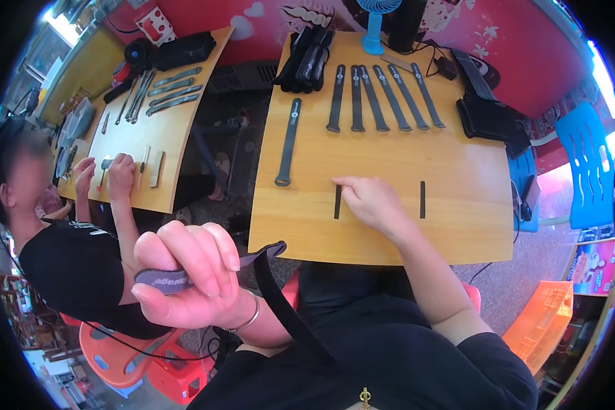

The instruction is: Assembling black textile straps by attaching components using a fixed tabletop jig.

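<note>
1. Leftmost, a co-worker in a black shirt [68, 277] is seen seated at a pale wooden side table [126, 202] on which more dark straps are laid.
2. A long, narrow black-and-grey fabric strap [280, 301] is gripped in the left hand [191, 266], raised in front of the table's near edge; its printed grey end is pinched between thumb and curled fingers, while its black length is left hanging.
3. Little weight is suggested by that limp drape: the strap is judged light, soft and hardly fragile, though easily twisted. It would best be taken flat by both ends.
4. Next, a single dark grey strap [290, 140] is laid lengthwise on the light wooden table [458, 236], below a heaped bundle of black straps [304, 63].
5. Near the upper end of a short black strip [337, 203], the right hand [374, 203] is placed, index finger extended, nothing visibly held; firm contact cannot be confirmed.
6. Beyond it, six dark grey straps [374, 101] are ranged side by side.
7. Farther right, a second black strip [422, 199] is seen.
</note>
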